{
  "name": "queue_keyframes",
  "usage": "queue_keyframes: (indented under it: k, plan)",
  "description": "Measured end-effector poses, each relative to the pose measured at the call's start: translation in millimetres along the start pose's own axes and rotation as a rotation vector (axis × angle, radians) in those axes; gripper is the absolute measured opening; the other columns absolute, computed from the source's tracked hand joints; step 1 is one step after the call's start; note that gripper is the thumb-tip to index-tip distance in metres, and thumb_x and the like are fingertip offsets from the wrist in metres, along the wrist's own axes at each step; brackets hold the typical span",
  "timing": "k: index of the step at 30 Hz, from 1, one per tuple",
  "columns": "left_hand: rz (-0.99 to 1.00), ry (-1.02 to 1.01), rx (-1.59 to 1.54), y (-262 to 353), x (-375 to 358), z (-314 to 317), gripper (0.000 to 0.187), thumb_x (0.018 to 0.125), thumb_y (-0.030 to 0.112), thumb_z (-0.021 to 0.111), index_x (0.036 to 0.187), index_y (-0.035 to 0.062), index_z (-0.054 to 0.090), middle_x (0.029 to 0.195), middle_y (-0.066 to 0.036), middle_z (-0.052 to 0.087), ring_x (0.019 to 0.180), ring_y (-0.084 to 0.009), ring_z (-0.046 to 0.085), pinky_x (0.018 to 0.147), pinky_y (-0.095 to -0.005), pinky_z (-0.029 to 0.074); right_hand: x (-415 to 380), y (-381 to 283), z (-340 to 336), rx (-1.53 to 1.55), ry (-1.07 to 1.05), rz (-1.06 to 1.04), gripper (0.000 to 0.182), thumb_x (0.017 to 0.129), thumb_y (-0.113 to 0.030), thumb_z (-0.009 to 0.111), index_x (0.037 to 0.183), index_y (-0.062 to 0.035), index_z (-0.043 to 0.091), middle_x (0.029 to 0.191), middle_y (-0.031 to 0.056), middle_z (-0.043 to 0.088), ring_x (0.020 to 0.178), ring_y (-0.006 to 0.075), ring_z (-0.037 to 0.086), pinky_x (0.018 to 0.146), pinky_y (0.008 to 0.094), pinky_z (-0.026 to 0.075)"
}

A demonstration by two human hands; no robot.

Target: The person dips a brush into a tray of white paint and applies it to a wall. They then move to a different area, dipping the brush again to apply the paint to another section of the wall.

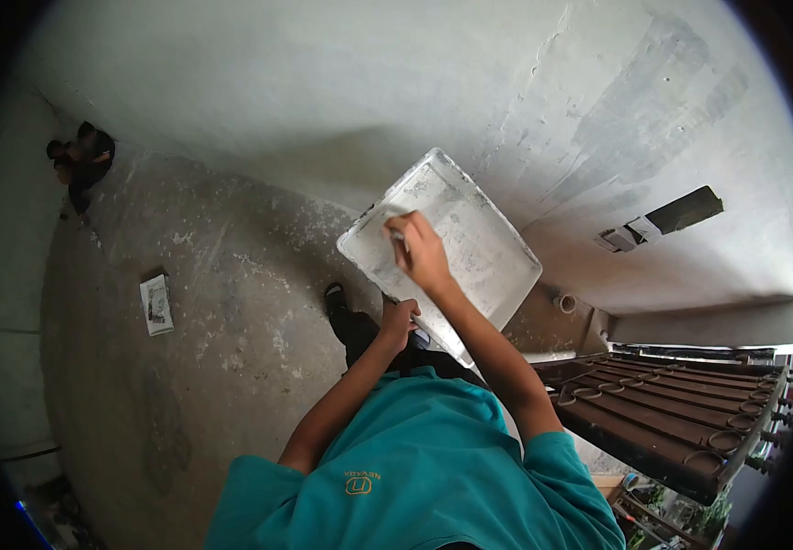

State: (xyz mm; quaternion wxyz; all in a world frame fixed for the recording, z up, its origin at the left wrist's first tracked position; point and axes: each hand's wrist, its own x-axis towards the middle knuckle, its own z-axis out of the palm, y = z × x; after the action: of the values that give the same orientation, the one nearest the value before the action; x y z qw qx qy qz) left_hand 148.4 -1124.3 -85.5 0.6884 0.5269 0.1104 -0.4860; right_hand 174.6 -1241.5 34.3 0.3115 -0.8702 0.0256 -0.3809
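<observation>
A large white rectangular tray (479,247) with raised edges and grey smears is held tilted in front of my body. My left hand (398,323) is closed on its lower left edge. Over the tray's left part is my right hand (421,249), its fingers curled together around something small and pale that I cannot make out. Part of the tray's inner surface is hidden behind my right hand and forearm.
A person (89,165) crouches at the far left by the wall. A white box-like object (156,304) lies on the stained floor (222,367). At the right are a brown metal gate (680,403), a round pipe end (565,302) and a wall opening (685,211).
</observation>
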Motion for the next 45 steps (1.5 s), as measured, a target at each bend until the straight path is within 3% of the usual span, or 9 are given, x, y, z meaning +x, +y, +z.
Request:
queue_keyframes:
  k: [2, 4, 5, 12, 22, 30, 33, 38, 45]
  plan:
    - [-0.014, 0.016, 0.037, 9.4, -7.5, 8.4, 0.048, 0.061, 0.0, 0.051, 0.105, 0.0107, 0.039, 0.089, -0.004, 0.045, 0.075, -0.0173, 0.049, 0.059, -0.0336, 0.044, -8.8, -13.4, 5.0, 0.037, -0.046, -0.009, 0.022, 0.077, 0.001, 0.061, 0.095, -0.0025, 0.05, 0.088, 0.0126, 0.053, 0.076, 0.0274, 0.058, 0.062, 0.0315, 0.054]
    - [0.006, 0.001, -0.063, 22.1, -23.8, 22.4, 0.047, 0.061, -0.001, 0.05, 0.105, 0.0106, 0.039, 0.086, -0.003, 0.045, 0.069, -0.0143, 0.049, 0.054, -0.0296, 0.043, -14.9, -24.7, 7.3, 0.262, -0.083, 0.218, 0.021, 0.079, -0.003, 0.061, 0.097, -0.002, 0.049, 0.087, 0.012, 0.053, 0.078, 0.0241, 0.059, 0.061, 0.0301, 0.053]
    - [0.005, 0.002, -0.064, 18.8, -22.6, 21.5, 0.047, 0.061, -0.001, 0.05, 0.105, 0.0106, 0.039, 0.086, -0.003, 0.045, 0.069, -0.0143, 0.049, 0.054, -0.0296, 0.043, -7.8, -35.9, 0.9, 0.371, -0.042, 0.305, 0.022, 0.082, -0.007, 0.061, 0.098, -0.0018, 0.048, 0.088, 0.0093, 0.053, 0.077, 0.0181, 0.059, 0.06, 0.0264, 0.053]
    - [0.047, -0.015, 0.013, -5.0, -1.2, 1.8, 0.049, 0.059, -0.003, 0.049, 0.105, 0.0093, 0.039, 0.085, -0.004, 0.045, 0.068, -0.0151, 0.049, 0.051, -0.0282, 0.044, 10.7, -14.1, -9.0, 0.513, 0.153, 0.54, 0.024, 0.084, -0.008, 0.06, 0.1, -0.001, 0.045, 0.082, 0.0071, 0.053, 0.071, 0.0116, 0.055, 0.055, 0.0239, 0.049]
    - [0.012, -0.031, -0.183, -0.9, -15.3, 15.7, 0.049, 0.06, -0.004, 0.05, 0.106, 0.0093, 0.039, 0.095, -0.007, 0.045, 0.084, -0.0239, 0.048, 0.066, -0.0415, 0.046, 32.7, 59.3, -46.0, 0.098, 0.354, 0.353, 0.02, 0.083, -0.007, 0.061, 0.097, -0.0016, 0.048, 0.085, 0.006, 0.052, 0.071, 0.0105, 0.052, 0.055, 0.0247, 0.049]
    - [0.0, -0.018, -0.079, -9.2, -10.3, 15.7, 0.054, 0.058, -0.006, 0.049, 0.109, 0.009, 0.04, 0.094, -0.006, 0.046, 0.083, -0.0217, 0.049, 0.064, -0.0345, 0.047, -23.1, 7.7, -21.4, 0.043, 0.085, 0.039, 0.028, 0.07, 0.009, 0.059, 0.093, -0.005, 0.052, 0.084, 0.0134, 0.056, 0.074, 0.0302, 0.056, 0.062, 0.0334, 0.047]
    - [0.05, 0.006, -0.112, -12.2, -22.0, 24.2, 0.055, 0.058, -0.006, 0.049, 0.11, 0.0087, 0.041, 0.093, -0.005, 0.047, 0.081, -0.0211, 0.05, 0.063, -0.0322, 0.046, -46.3, -19.8, -20.5, 0.149, 0.022, 0.03, 0.025, 0.074, 0.004, 0.061, 0.095, -0.0042, 0.051, 0.087, 0.0138, 0.056, 0.074, 0.0292, 0.057, 0.06, 0.0316, 0.049]
    - [0.103, -0.003, -0.153, -13.2, -45.0, 27.1, 0.055, 0.058, -0.006, 0.048, 0.111, 0.0081, 0.042, 0.091, -0.006, 0.048, 0.079, -0.0204, 0.051, 0.061, -0.0307, 0.046, -48.9, -9.5, -51.3, 0.499, 0.086, 0.469, 0.023, 0.082, -0.007, 0.06, 0.1, -0.0027, 0.046, 0.093, 0.0076, 0.053, 0.076, 0.015, 0.055, 0.057, 0.0241, 0.05]
    - [0.054, -0.031, -0.069, -23.1, -52.7, 4.9, 0.048, 0.058, -0.003, 0.049, 0.105, 0.0048, 0.046, 0.088, -0.007, 0.052, 0.076, -0.0217, 0.055, 0.051, -0.033, 0.045, -28.2, 38.7, -129.4, 0.173, 0.407, 0.381, 0.019, 0.081, 0.001, 0.058, 0.096, -0.0014, 0.047, 0.09, 0.0082, 0.053, 0.082, 0.0118, 0.053, 0.058, 0.0227, 0.047]
